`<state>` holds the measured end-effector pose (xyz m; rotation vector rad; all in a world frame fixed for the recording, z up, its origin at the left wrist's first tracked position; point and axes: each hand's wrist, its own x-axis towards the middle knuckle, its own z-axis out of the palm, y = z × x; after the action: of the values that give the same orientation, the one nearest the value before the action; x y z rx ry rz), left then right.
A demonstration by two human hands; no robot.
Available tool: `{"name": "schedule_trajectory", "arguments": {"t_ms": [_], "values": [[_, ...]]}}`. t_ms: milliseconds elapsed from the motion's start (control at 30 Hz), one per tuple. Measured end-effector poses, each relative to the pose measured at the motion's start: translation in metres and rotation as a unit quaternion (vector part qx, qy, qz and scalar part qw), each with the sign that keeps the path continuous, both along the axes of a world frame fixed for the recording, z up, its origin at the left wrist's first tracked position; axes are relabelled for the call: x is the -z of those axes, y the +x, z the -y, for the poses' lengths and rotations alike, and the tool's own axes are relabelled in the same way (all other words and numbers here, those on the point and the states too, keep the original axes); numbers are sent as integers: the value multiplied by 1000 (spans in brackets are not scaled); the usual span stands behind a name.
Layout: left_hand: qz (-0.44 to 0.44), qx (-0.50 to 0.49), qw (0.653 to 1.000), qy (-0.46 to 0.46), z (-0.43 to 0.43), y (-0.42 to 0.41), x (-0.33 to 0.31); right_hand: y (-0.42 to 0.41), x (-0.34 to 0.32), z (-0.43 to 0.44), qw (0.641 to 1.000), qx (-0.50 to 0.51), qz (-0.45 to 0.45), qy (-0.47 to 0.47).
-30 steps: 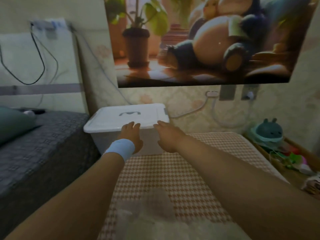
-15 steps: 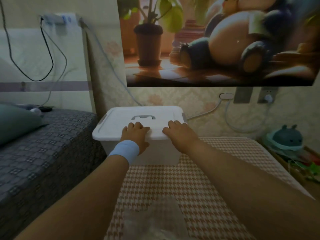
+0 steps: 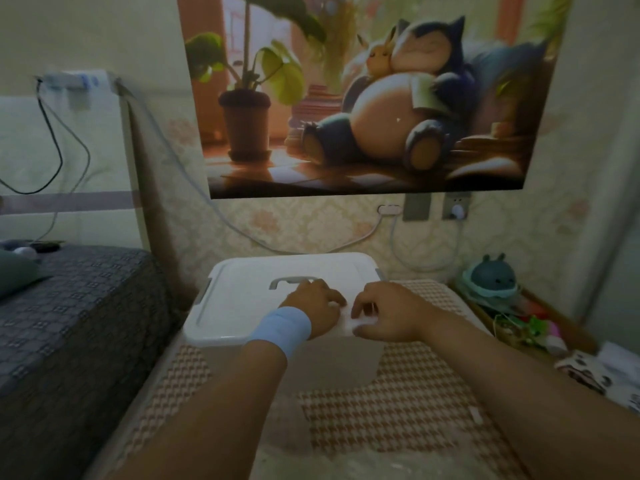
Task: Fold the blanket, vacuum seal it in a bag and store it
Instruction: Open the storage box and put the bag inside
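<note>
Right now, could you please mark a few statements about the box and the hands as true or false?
1. The lid is on the box. True.
2. The left hand and the right hand both touch the lid. True.
3. The wristband is on the right arm. False: it is on the left wrist.
4. The box stands on the floor. False: it stands on the checked mattress.

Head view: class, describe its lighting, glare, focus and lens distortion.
Head view: dim, warm light; the white box lid glares, washing out detail around the left hand and right hand; the clear bag at the bottom edge is blurred; the poster has slanted edges, wide-angle distortion.
</note>
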<state>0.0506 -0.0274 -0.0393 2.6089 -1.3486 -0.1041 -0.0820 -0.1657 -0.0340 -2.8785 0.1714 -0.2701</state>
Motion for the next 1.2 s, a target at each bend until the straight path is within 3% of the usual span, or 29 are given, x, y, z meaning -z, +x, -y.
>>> {"name": "schedule_trajectory", "arguments": {"t_ms": [167, 333, 667, 800, 867, 933, 1000, 1100, 1200], "values": [[98, -25, 994, 47, 9, 0, 0, 17, 7, 18, 981, 189, 34, 12], [44, -28, 990, 132, 14, 12, 3, 43, 11, 29, 943, 289, 9, 161], [62, -21, 993, 96, 12, 13, 12, 56, 26, 46, 883, 422, 35, 200], [55, -21, 992, 109, 11, 14, 9, 52, 24, 37, 937, 319, 70, 125], [54, -23, 992, 112, 11, 14, 9, 53, 27, 29, 962, 252, -10, 107], [53, -22, 993, 104, 10, 11, 10, 52, 29, 27, 961, 241, -105, 92], [50, -22, 995, 86, 6, 10, 11, 50, 24, 25, 957, 253, -135, 31], [34, -52, 995, 76, -10, 17, 7, 51, 12, 6, 960, 247, -118, -63], [44, -106, 989, 99, -44, 38, 5, 65, 5, -33, 982, 158, -85, -60]]}}
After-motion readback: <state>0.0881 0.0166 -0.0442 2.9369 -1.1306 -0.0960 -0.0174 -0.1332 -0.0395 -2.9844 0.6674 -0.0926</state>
